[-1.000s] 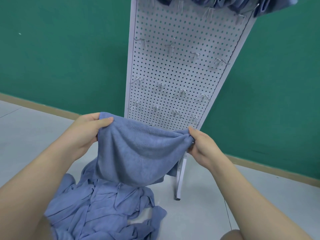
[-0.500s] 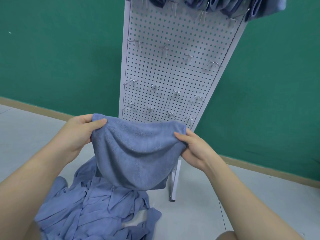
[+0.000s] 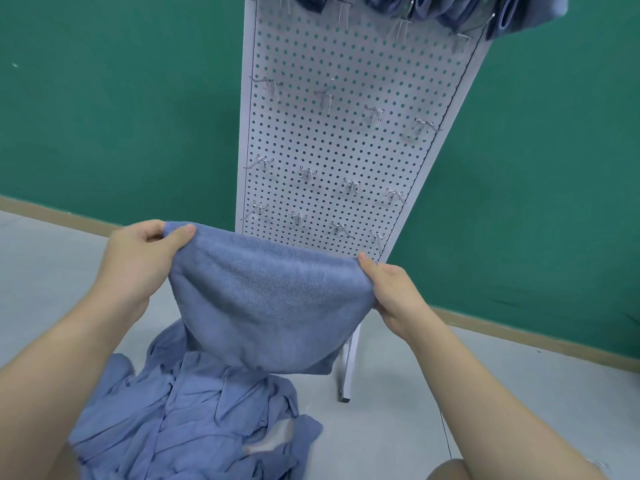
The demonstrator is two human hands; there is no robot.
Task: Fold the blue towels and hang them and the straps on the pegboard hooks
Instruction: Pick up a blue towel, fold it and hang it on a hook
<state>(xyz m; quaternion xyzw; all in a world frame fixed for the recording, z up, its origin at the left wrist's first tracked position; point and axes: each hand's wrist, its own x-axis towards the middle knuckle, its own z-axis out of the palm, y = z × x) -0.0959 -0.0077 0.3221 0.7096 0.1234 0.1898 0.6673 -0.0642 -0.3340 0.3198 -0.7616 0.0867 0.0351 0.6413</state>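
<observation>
A blue towel (image 3: 266, 306) hangs in the centre of the frame, doubled over so its lower edge sags in a rounded curve; its terry surface looks soft and evenly coloured. The left hand (image 3: 138, 261) pinches the towel's upper left corner between thumb and curled fingers, and the right hand (image 3: 388, 289) grips the upper right corner the same way, the top edge stretched between them. Behind the towel stands a white pegboard (image 3: 346, 133) against a green wall (image 3: 104, 98), its lower part hidden by the cloth. Rows of metal hooks (image 3: 325, 97) stick out of the board, bare in the middle and lower rows. Along the top edge of the frame, blue hung towels (image 3: 450, 8) drape from the uppermost hooks. In the lower left, a heap of blue cloth (image 3: 194, 417) lies crumpled on the grey floor (image 3: 485, 393), just below the held towel.
</observation>
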